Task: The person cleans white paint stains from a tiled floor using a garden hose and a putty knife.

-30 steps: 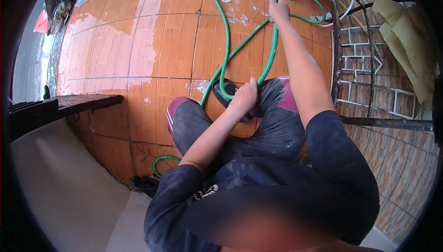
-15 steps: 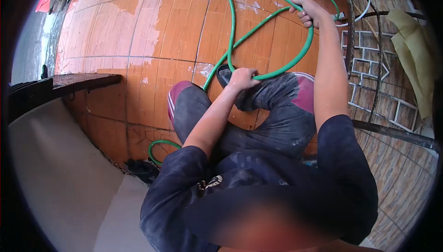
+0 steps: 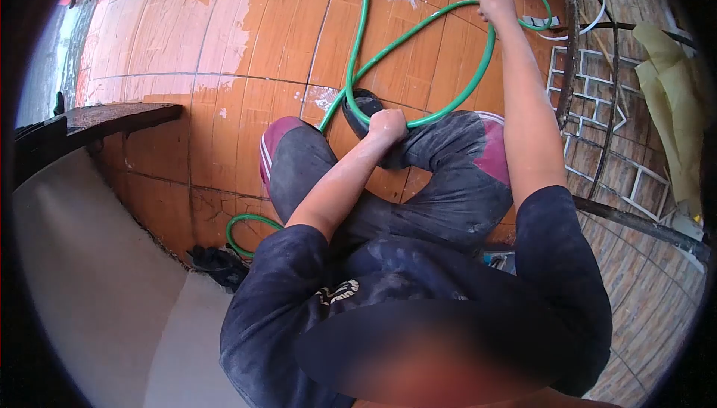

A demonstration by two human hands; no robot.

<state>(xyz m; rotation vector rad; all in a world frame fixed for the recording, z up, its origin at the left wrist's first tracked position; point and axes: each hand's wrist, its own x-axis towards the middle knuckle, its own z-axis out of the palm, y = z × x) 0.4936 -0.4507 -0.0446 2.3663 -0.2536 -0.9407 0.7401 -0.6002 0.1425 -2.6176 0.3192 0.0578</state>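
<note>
A green hose (image 3: 469, 88) curves in a wide loop above the tiled floor. My left hand (image 3: 388, 124) is closed around it in front of my knees, above a dark shoe (image 3: 363, 106). Farther out on the right, my right hand (image 3: 496, 1) is wrapped around the hose near the top edge of the view. The hose end lies beyond that hand, partly cut off by the frame. Other lengths of hose cross on the floor between my hands and run off at the top.
Orange floor tiles (image 3: 287, 34) carry a wet sheen at upper left. A dark metal frame (image 3: 571, 57) stands on the right, near white tile-like strips (image 3: 582, 102) and a yellowish cloth (image 3: 665, 102). A dark ledge (image 3: 112, 120) juts in at left, above a pale wall (image 3: 97, 258).
My right hand has moved up and away with the hose, its end now reaching the top edge. My left hand keeps its grip, and the loop has stretched.
</note>
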